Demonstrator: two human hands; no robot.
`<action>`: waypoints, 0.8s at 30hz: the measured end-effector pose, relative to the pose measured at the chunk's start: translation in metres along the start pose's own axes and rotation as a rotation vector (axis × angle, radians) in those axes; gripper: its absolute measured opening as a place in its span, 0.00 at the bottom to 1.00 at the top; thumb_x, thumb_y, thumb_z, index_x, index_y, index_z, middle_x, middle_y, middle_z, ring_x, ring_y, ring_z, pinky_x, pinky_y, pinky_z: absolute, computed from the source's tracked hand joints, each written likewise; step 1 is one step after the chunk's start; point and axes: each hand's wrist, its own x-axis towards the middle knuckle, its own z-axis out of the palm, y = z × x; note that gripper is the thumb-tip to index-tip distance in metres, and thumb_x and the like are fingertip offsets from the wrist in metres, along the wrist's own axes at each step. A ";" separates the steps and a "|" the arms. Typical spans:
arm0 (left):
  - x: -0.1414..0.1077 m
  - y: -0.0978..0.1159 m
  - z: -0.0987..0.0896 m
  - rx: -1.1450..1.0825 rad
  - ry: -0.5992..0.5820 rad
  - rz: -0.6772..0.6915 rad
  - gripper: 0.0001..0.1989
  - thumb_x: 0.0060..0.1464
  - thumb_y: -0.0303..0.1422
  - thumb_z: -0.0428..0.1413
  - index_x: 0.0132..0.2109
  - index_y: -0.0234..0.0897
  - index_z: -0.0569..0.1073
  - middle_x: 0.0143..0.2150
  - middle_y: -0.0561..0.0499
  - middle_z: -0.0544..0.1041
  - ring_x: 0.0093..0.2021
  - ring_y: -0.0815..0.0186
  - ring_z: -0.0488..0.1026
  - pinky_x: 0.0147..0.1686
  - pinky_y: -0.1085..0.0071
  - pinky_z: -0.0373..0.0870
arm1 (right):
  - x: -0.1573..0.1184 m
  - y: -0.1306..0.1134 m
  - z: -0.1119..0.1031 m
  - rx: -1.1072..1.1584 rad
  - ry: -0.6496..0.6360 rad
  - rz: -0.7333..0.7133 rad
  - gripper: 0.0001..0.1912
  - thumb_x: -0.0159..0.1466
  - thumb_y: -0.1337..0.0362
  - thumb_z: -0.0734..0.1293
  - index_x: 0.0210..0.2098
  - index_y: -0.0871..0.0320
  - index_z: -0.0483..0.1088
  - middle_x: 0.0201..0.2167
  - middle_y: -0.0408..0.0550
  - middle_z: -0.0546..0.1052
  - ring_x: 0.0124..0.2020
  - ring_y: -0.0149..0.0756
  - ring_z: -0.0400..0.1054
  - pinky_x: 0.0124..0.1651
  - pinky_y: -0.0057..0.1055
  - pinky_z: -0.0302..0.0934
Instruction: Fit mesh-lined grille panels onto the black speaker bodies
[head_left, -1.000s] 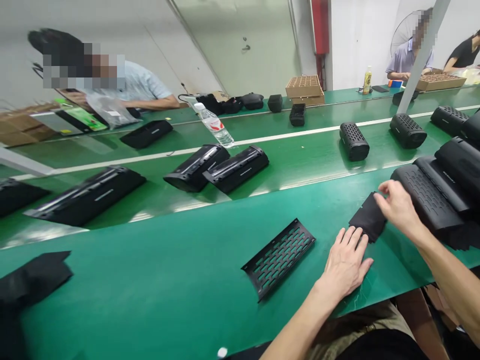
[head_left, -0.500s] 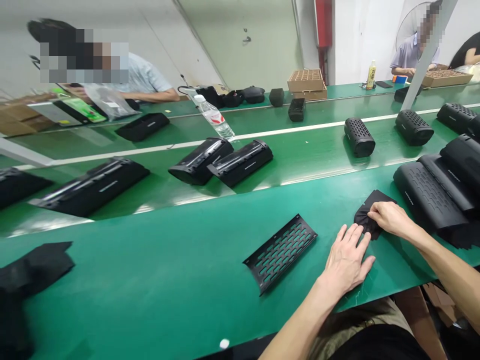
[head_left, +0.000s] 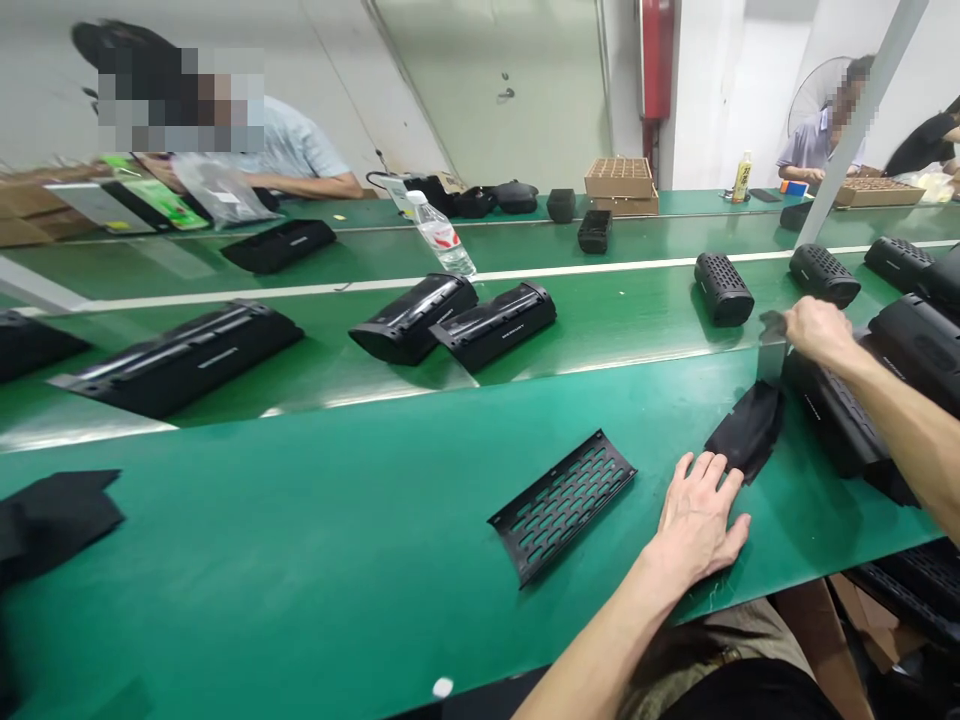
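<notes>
My left hand (head_left: 697, 515) lies flat with its fingers spread, the fingertips on the lower end of a dark piece of cloth-like sheet (head_left: 746, 430) on the green table. Above the sheet's far end, my right hand (head_left: 821, 330) is closed in a pinch. From its fingertips hangs a thin greyish see-through strip (head_left: 771, 350), blurred by motion, whose lower end meets the dark sheet. A black slotted panel (head_left: 564, 508) rests on the table to the left of my left hand.
Black speaker-like housings (head_left: 840, 420) are piled at the right, close under my right forearm. Several more housings (head_left: 495, 325) stand along the belt (head_left: 622, 345) beyond. A water bottle (head_left: 442, 235) and black sheets (head_left: 60, 520) are farther left. A person (head_left: 292, 150) sits opposite.
My right hand has risen away from the dark sheet, drawing the thin strip up with it. The sheet's far end now lies flatter. My left hand stays in place.
</notes>
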 end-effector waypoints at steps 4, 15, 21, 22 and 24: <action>0.001 0.000 -0.002 0.031 -0.017 0.003 0.22 0.62 0.42 0.60 0.59 0.38 0.75 0.62 0.38 0.77 0.63 0.47 0.71 0.69 0.44 0.62 | 0.040 0.002 -0.036 0.099 0.125 0.089 0.20 0.71 0.62 0.64 0.53 0.74 0.74 0.53 0.84 0.76 0.58 0.71 0.72 0.58 0.60 0.63; 0.041 0.003 -0.029 -0.008 -0.023 -0.121 0.10 0.63 0.40 0.58 0.41 0.39 0.77 0.44 0.41 0.80 0.50 0.47 0.74 0.55 0.39 0.70 | -0.027 -0.019 -0.047 0.919 -0.291 -0.074 0.10 0.66 0.57 0.67 0.30 0.54 0.68 0.30 0.54 0.81 0.36 0.51 0.78 0.41 0.45 0.74; 0.025 -0.021 -0.047 -1.102 0.473 -0.541 0.37 0.55 0.50 0.67 0.65 0.39 0.67 0.62 0.35 0.76 0.52 0.54 0.79 0.50 0.57 0.77 | -0.111 -0.029 -0.001 1.330 -0.675 -0.129 0.15 0.65 0.47 0.68 0.36 0.52 0.70 0.38 0.55 0.85 0.40 0.50 0.82 0.45 0.47 0.77; 0.018 -0.024 -0.049 -1.282 0.448 -0.575 0.40 0.51 0.52 0.69 0.64 0.39 0.68 0.58 0.37 0.78 0.48 0.57 0.80 0.47 0.60 0.77 | -0.121 -0.032 0.008 1.365 -0.722 -0.122 0.15 0.64 0.47 0.69 0.35 0.52 0.70 0.38 0.53 0.84 0.41 0.48 0.82 0.46 0.45 0.77; 0.002 -0.026 -0.055 -1.450 0.399 -0.642 0.37 0.45 0.54 0.73 0.55 0.36 0.75 0.44 0.44 0.82 0.37 0.63 0.79 0.39 0.66 0.74 | -0.139 -0.040 0.024 1.414 -0.819 -0.105 0.16 0.63 0.46 0.70 0.34 0.51 0.68 0.37 0.50 0.84 0.42 0.47 0.82 0.47 0.42 0.76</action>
